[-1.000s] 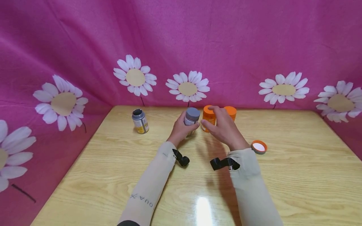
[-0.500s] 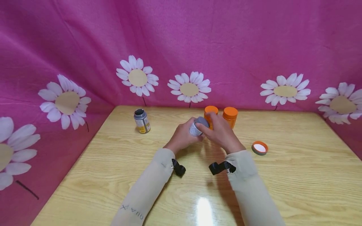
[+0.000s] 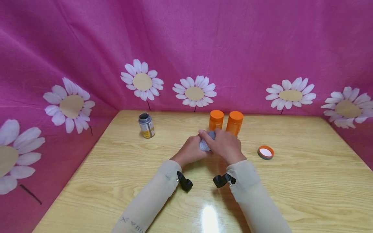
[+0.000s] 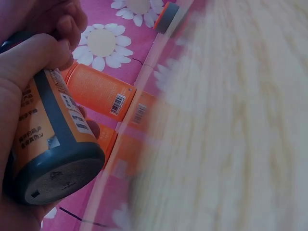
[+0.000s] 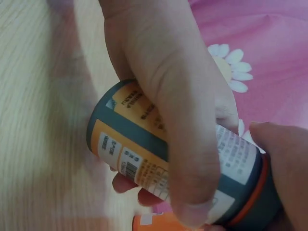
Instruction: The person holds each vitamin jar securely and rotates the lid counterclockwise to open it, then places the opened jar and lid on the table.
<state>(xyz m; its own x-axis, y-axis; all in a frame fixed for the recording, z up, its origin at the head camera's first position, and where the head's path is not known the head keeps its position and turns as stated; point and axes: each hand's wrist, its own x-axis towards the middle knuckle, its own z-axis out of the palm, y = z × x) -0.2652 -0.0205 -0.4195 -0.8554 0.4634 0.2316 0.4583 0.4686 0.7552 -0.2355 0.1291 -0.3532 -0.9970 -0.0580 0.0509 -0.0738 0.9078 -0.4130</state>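
Observation:
A grey bottle with a white and yellow label [image 5: 134, 139] is tilted over the middle of the table, its base [image 4: 60, 175] facing the left wrist camera. My left hand [image 3: 190, 150] grips it round the body, thumb across the label. My right hand [image 3: 225, 145] holds the bottle's grey cap [image 5: 260, 204], which has an orange ring beneath it. In the head view both hands cover most of the bottle.
Two orange bottles with orange lids [image 3: 216, 117] [image 3: 235, 119] stand just beyond the hands. An uncapped grey bottle [image 3: 146, 125] stands at the back left. To the right a loose cap [image 3: 265, 152] lies inner side up. A pink flowered cloth [image 3: 242, 55] hangs behind the table.
The right hand has come down from above onto the bottle's cap. The left hand has tilted the bottle to the right and drawn it nearer.

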